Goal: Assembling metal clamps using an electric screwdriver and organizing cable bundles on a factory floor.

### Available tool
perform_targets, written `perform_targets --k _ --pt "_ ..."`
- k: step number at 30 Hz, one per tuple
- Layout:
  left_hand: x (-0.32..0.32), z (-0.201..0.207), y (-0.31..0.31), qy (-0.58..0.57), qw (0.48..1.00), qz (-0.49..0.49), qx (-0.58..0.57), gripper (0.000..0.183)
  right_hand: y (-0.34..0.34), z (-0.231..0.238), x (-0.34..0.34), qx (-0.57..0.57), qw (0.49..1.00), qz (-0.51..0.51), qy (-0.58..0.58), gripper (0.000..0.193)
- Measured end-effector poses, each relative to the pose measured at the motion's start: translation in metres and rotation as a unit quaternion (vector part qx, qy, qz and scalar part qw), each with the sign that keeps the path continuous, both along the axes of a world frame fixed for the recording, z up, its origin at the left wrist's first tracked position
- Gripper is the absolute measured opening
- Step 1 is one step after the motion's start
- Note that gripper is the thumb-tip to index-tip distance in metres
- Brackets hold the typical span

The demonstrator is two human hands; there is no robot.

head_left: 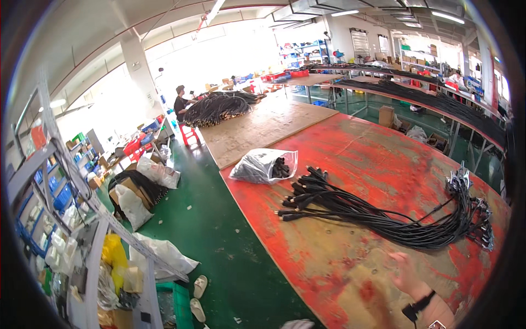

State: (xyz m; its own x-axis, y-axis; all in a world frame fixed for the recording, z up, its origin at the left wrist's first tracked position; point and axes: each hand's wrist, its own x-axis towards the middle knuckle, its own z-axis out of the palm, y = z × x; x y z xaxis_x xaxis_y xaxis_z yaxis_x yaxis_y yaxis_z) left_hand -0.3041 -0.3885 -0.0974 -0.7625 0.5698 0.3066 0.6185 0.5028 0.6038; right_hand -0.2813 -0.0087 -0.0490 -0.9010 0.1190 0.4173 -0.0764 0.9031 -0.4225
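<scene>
Pale slippers [198,310] lie on the green floor [235,263]; I cannot tell the left hand's state. On the worn red tabletop [323,263], a clear plastic bag [255,166] of black pieces sits just left of a bundle of black cables [397,227]. Near its front edge, the right hand [405,273] is loosely half open, seemingly empty.
</scene>
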Motion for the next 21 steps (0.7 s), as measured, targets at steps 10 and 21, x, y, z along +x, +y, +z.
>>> perform_targets --k 10,21 --pt "-0.068 0.001 -0.298 0.132 0.932 0.238 -0.24 0.034 -0.113 -0.027 -0.189 0.042 0.996 0.016 -0.083 0.069" --pt "-0.104 0.083 -0.347 0.05 0.905 0.226 -0.357 0.032 -0.154 -0.051 -0.344 0.089 0.989 -0.057 -0.108 0.073"
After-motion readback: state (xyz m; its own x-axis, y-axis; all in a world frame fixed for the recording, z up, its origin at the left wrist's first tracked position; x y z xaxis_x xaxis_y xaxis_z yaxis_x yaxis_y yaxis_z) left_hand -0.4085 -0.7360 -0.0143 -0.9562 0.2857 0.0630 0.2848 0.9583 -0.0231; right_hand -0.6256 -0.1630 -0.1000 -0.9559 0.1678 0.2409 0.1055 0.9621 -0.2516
